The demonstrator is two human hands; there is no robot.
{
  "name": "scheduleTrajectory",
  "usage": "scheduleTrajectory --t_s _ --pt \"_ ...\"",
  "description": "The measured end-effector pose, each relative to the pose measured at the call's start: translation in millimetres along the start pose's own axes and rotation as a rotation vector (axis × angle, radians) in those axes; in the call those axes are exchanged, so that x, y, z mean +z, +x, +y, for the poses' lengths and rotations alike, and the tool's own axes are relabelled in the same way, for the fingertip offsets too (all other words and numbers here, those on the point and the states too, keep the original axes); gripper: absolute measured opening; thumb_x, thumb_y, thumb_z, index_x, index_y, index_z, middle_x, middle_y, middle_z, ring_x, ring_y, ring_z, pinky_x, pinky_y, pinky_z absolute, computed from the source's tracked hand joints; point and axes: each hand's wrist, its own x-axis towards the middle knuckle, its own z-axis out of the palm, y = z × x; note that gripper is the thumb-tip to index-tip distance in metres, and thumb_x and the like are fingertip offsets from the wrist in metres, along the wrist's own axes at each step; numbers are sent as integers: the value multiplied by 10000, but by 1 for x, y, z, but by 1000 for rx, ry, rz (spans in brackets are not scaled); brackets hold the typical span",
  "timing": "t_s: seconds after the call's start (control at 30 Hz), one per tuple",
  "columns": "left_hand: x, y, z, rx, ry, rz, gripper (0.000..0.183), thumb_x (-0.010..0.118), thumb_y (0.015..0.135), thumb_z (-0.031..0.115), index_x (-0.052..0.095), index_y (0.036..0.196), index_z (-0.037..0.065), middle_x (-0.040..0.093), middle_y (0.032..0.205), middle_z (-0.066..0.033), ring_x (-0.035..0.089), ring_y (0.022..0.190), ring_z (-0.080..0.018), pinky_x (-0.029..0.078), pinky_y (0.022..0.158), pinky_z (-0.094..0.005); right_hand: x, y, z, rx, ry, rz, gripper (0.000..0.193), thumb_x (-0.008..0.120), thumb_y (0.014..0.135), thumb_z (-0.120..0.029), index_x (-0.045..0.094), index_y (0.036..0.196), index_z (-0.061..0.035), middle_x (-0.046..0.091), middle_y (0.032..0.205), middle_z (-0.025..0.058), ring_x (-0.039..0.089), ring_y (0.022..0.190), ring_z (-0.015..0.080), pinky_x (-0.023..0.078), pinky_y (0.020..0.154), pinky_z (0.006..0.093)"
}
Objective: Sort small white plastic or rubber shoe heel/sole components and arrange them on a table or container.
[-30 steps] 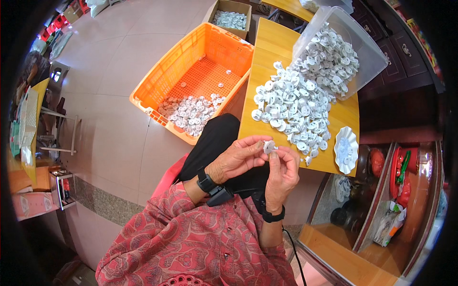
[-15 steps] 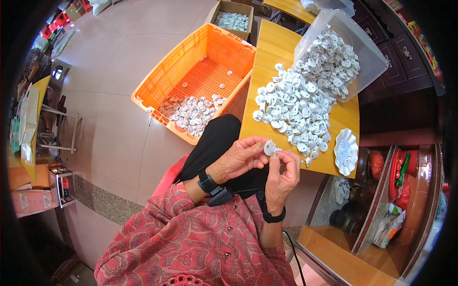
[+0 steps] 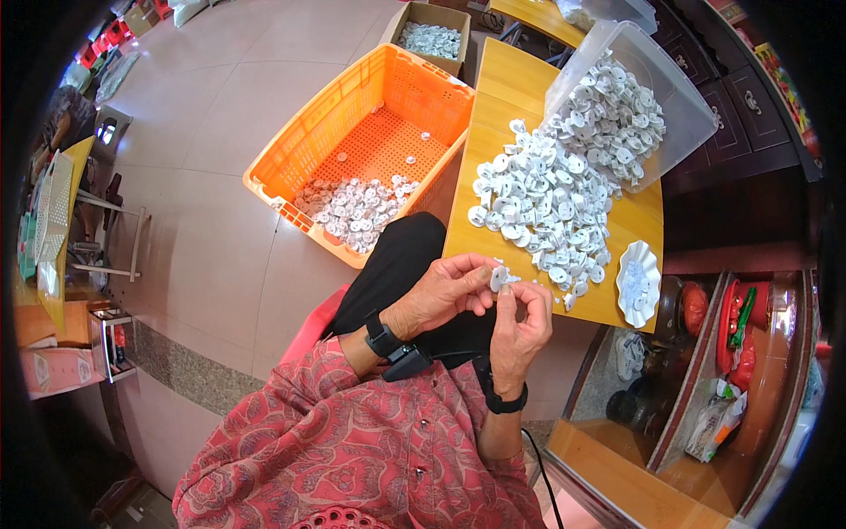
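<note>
My left hand [image 3: 448,291] and my right hand [image 3: 522,319] meet at the near edge of a yellow wooden table [image 3: 502,97], above my lap. Between their fingertips they pinch one small white round plastic part [image 3: 500,279]. Just beyond the hands, a heap of the same white parts [image 3: 539,204] spreads over the table. It spills from a clear plastic tub [image 3: 656,97] tipped on its side at the far right. Each wrist wears a dark band.
An orange slatted crate [image 3: 352,132] on the floor to my left holds several white parts [image 3: 352,207]. A cardboard box [image 3: 432,35] of more parts stands behind it. A white scalloped dish [image 3: 638,284] sits at the table's right edge. Shelves with red items [image 3: 736,331] lie right.
Both hands stay together at the table edge. The fingers have shifted slightly around the small white part; nothing else has moved.
</note>
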Motion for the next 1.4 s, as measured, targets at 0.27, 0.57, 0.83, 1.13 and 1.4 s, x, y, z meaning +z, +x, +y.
scheduleTrajectory --t_s 0.27,0.57,0.83,1.13,1.4 --pt "6 -1 2 58 245 72 274 617 996 219 644 1157 -1 670 940 -41 622 677 -65 541 573 -189 -1 0 0 65 34 -65 75 653 908 -24 592 882 11 570 911 59 553 792 128 464 691 265" --pt "6 -2 3 80 359 144 275 604 1005 239 650 1116 -8 667 887 -25 596 642 -46 502 539 -175 1 0 7 183 201 -153 67 632 934 -37 597 914 16 581 946 46 569 837 116 479 754 257" --pt "5 -2 4 59 368 164 275 580 1017 232 646 1116 -16 658 885 -34 595 630 -52 495 510 -177 -3 0 8 154 186 -140 61 617 944 -29 587 921 20 574 963 54 559 865 110 473 771 247" --pt "7 -3 4 61 414 160 277 596 1009 230 648 1103 -24 667 881 -39 599 628 -52 501 508 -179 1 0 9 87 40 -147 85 634 923 -53 578 907 8 597 908 98 577 795 177 483 715 316" --pt "9 -4 10 63 426 173 285 605 1004 245 651 1094 -21 661 842 -29 599 611 -55 496 508 -179 2 -1 10 180 236 -156 86 619 955 -62 586 923 10 585 964 38 548 854 107 462 759 252"
